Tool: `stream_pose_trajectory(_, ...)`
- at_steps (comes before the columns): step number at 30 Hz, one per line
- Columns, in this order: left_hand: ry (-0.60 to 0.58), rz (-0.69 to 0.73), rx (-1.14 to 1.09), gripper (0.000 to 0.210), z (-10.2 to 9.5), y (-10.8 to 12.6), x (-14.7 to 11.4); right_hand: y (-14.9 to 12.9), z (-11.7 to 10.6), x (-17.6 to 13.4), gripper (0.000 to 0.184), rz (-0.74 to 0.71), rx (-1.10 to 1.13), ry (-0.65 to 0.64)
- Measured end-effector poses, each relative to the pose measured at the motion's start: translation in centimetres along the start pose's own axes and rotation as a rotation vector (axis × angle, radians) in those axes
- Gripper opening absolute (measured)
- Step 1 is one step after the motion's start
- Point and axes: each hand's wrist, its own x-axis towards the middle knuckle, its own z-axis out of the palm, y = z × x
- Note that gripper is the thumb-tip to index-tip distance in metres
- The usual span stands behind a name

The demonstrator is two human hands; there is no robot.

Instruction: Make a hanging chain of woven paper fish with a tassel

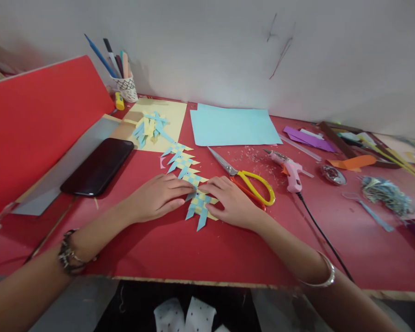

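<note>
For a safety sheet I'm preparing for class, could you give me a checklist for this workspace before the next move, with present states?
1. Left hand and right hand at the woven paper strip: ok.
2. Scissors lying on the table: ok.
3. Phone apart from the strip: ok.
4. Table free of scraps: not ok; small bits lie between scissors and glue gun.
5. Glue gun cool: cannot tell.

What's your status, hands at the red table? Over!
Left hand, right hand: fingers on woven paper strip. Strip lying on red table. Scissors close beside right hand; whether they touch, can't tell. Over.
</note>
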Motion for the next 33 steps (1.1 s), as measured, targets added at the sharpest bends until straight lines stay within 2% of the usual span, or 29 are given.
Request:
stream_pose_trajectory(6,-0.028,-0.065,0.06,0.04,-0.5,0.2,0.4,0.0,0.1,0.0,0.035,-0.006,-0.003,-0.007)
stream_pose_trajectory(13,-0.026,-0.002,0.16,0.04,-0.8,0.1,0.8,0.0,0.0,0.0,0.034,0.002,-0.001,-0.015)
stream_pose_trajectory(18,-0.04,0.009,0.1,0.04,-0.7,-0.4,0.4,0.0,0.0,-0.1,0.035,0.001,0.011,-0.01)
stream_pose_trajectory(24,-0.029,0.085,0.039,0.038,-0.5,-1.0,-0.2,0.0,0.0,-0.1,0.035,0.002,0.018,-0.011)
stream_pose_trajectory(33,-0.029,0.077,0.039,0.036,-0.9,-0.7,0.0,0.1,0.0,-0.1,0.038,-0.009,-0.008,-0.015)
